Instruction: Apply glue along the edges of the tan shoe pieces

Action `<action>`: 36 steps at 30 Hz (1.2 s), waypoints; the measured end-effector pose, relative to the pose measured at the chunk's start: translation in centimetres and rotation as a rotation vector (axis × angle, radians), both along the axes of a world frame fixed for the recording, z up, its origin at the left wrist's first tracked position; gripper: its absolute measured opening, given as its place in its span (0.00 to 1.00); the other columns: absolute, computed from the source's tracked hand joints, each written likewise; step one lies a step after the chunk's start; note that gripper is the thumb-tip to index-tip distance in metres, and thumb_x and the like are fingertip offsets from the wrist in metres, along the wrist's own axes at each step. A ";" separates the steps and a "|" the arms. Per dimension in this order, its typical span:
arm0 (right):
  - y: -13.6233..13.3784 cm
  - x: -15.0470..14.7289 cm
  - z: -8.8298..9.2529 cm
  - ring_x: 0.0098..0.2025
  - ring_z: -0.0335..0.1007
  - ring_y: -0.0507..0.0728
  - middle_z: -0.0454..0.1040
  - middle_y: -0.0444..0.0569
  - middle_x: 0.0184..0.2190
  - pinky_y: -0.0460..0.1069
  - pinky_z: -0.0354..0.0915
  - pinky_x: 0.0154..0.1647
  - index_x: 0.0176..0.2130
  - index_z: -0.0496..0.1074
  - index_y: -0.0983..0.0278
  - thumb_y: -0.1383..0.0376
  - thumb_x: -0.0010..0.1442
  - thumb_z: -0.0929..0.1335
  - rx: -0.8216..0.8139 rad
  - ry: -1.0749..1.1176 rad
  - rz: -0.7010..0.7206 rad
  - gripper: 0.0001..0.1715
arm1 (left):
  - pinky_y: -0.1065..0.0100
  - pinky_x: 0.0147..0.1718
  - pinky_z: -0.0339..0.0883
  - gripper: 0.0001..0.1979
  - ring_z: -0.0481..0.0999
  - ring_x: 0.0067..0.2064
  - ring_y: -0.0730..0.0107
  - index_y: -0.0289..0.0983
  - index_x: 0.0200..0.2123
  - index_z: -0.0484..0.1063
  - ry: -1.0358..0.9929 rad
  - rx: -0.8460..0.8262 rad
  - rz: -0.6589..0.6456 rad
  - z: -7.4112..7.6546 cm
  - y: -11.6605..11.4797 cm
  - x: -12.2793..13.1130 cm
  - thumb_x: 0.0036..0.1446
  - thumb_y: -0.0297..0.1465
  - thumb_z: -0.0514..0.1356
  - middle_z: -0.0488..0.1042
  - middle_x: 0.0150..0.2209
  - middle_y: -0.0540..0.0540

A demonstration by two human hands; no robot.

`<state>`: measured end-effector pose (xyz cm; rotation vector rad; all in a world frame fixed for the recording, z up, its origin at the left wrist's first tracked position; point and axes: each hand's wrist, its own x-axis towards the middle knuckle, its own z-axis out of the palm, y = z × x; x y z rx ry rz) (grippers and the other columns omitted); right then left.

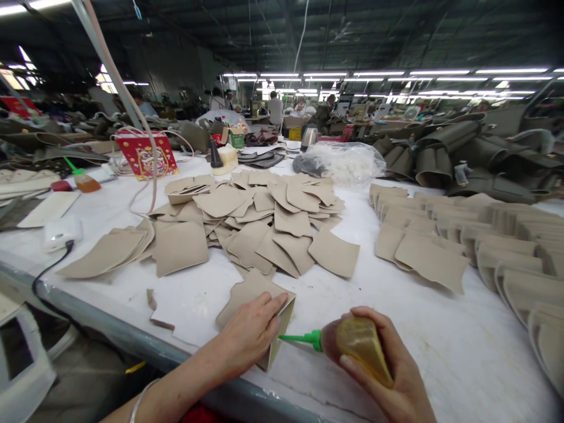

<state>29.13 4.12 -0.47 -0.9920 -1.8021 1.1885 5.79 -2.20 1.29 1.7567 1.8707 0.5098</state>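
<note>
My left hand (255,332) lies over a beige leather-like piece (238,294) near the table's front edge, its fingers closed on it and holding it down. Along the right side of that piece an edge strip stands out at an angle. My right hand (396,358) is wrapped round a squeeze bottle (363,346) of amber liquid, tilted on its side. Its thin green nozzle points left, and the tip is at the strip beside my left fingers; whether it touches cannot be made out. Behind my hands lies a loose heap of similar beige pieces (251,202).
More beige pieces (489,226) stand in overlapping rows at right. At left are a second green-tipped bottle (86,181), a white device (61,233) with a black cable and a red bag (147,154). Clear plastic wrap (346,163) lies behind the heap. People sit farther back.
</note>
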 end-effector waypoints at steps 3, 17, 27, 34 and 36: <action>-0.3 -0.2 -0.1 0.41 0.69 0.58 0.69 0.40 0.44 0.47 0.62 0.41 0.51 0.62 0.52 0.55 0.53 0.72 -0.043 0.067 0.109 0.28 | 0.64 0.46 0.64 0.22 0.72 0.43 0.62 0.44 0.60 0.60 -0.010 0.001 -0.009 0.0 0.1 0.0 0.63 0.29 0.44 0.68 0.40 0.46; 2.8 0.2 -0.6 0.46 0.66 0.56 0.66 0.43 0.48 0.44 0.63 0.46 0.53 0.60 0.54 0.55 0.57 0.71 0.210 -0.065 0.045 0.28 | 0.66 0.43 0.62 0.24 0.71 0.42 0.64 0.43 0.59 0.62 -0.022 0.014 -0.011 -0.4 0.9 -0.4 0.60 0.27 0.47 0.69 0.37 0.47; 3.7 0.0 0.1 0.44 0.66 0.55 0.66 0.43 0.46 0.43 0.65 0.44 0.52 0.61 0.55 0.56 0.58 0.71 0.352 -0.071 -0.014 0.25 | 0.68 0.43 0.62 0.24 0.71 0.42 0.65 0.44 0.57 0.65 -0.021 0.016 -0.007 -0.5 1.1 -0.3 0.58 0.26 0.48 0.70 0.38 0.48; 3.7 0.1 -0.1 0.42 0.67 0.56 0.66 0.44 0.45 0.45 0.65 0.41 0.51 0.62 0.56 0.56 0.57 0.71 0.342 -0.063 -0.075 0.25 | 0.69 0.45 0.62 0.25 0.71 0.45 0.66 0.43 0.56 0.66 -0.037 0.013 -0.001 -0.3 1.1 -0.1 0.56 0.25 0.47 0.72 0.41 0.47; 3.4 -0.1 0.1 0.42 0.67 0.57 0.67 0.45 0.45 0.47 0.65 0.41 0.51 0.62 0.56 0.56 0.57 0.71 0.319 -0.047 -0.064 0.25 | 0.69 0.46 0.62 0.25 0.71 0.45 0.66 0.42 0.56 0.67 -0.036 0.011 0.001 -0.5 1.2 -0.1 0.56 0.25 0.48 0.72 0.42 0.47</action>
